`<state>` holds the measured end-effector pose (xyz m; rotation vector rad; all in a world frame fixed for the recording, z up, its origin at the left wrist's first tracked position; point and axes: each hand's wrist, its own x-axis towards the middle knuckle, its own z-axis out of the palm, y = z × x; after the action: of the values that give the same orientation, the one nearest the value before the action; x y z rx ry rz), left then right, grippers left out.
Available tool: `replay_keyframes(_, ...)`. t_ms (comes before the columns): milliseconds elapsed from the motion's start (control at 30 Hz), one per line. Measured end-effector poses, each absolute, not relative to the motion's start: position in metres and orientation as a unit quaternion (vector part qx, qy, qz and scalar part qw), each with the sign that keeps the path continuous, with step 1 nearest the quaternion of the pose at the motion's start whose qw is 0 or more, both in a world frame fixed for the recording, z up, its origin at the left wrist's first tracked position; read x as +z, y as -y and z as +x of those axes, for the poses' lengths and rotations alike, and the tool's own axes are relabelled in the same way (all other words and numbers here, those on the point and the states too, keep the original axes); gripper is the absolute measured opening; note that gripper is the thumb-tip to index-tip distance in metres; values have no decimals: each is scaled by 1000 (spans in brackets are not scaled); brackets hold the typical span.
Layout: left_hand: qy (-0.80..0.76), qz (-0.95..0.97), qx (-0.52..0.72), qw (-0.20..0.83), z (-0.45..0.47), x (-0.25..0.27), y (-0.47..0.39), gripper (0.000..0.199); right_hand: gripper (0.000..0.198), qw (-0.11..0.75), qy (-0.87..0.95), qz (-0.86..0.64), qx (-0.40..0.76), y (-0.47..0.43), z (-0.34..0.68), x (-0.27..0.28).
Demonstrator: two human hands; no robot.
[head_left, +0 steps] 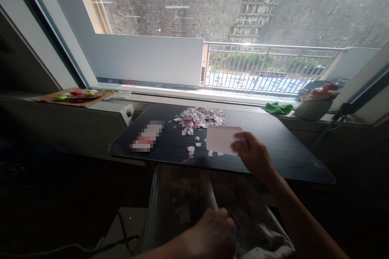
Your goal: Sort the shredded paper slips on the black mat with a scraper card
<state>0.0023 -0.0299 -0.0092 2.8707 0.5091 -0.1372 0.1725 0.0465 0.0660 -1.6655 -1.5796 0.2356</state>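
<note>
My right hand pinches the right end of a flat pale rectangular card with rounded corners, held over the front of a black table. Behind and left of the card lies a heap of small white and pink paper scraps. A few loose scraps are scattered nearer the front edge. Below that edge is a see-through plastic bin with some scraps inside. My left hand is closed around the bin's right rim.
A pixelated pale strip lies on the table's left. On the sill are a cardboard piece with coloured items, a green cloth and a rounded grey container. A radiator borders the table. A dark cable runs at lower left.
</note>
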Motion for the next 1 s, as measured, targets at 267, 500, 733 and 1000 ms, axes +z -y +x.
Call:
replay_keyframes(267, -167, 977, -51, 124, 0, -9, 27, 15, 29, 445, 571, -685, 89, -46, 211, 61)
replay_keyframes(500, -165, 975, -81, 123, 0, -4, 28, 15, 26, 435, 581, -678, 119, -51, 207, 57)
replay_keyframes(733, -159, 977, -66, 126, -1, -11, 27, 14, 25, 439, 590, -661, 147, -59, 196, 52)
replay_keyframes(1000, -164, 976, -75, 123, -5, 4, 24, 15, 23, 447, 567, -674, 156, -49, 221, 52)
